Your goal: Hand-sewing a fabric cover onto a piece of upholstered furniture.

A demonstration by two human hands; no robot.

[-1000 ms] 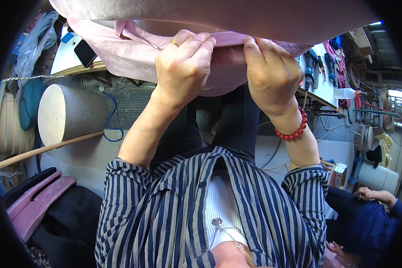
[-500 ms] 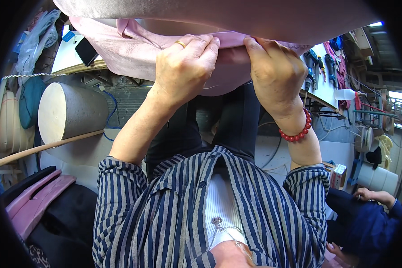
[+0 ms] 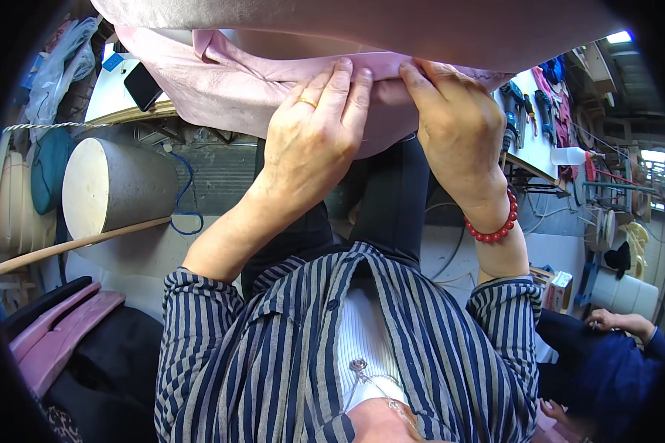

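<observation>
Pink velvety fabric (image 3: 222, 85) hangs in front of me at the top, draped along the underside of a large curved pink padded piece (image 3: 362, 26). My left hand (image 3: 310, 136), with a gold ring, lies with its fingers stretched out on the fabric's folded edge. Beside it, my right hand (image 3: 458, 122) pinches that edge between thumb and bent fingers. A short stretch of folded fabric shows between the two hands. The right fingertips are partly hidden under the padded piece.
On the left, a phone (image 3: 142, 86) lies on a white table near a pale cylinder (image 3: 111, 184) and a long wooden stick (image 3: 89, 244). Hand tools (image 3: 511, 111) and a white bottle (image 3: 570, 156) occupy the right table. A person in dark blue (image 3: 606, 369) sits at lower right.
My left hand has loosened from a pinch, and its fingers now stretch flat over the fabric edge. The right hand keeps its pinch, nearly in place.
</observation>
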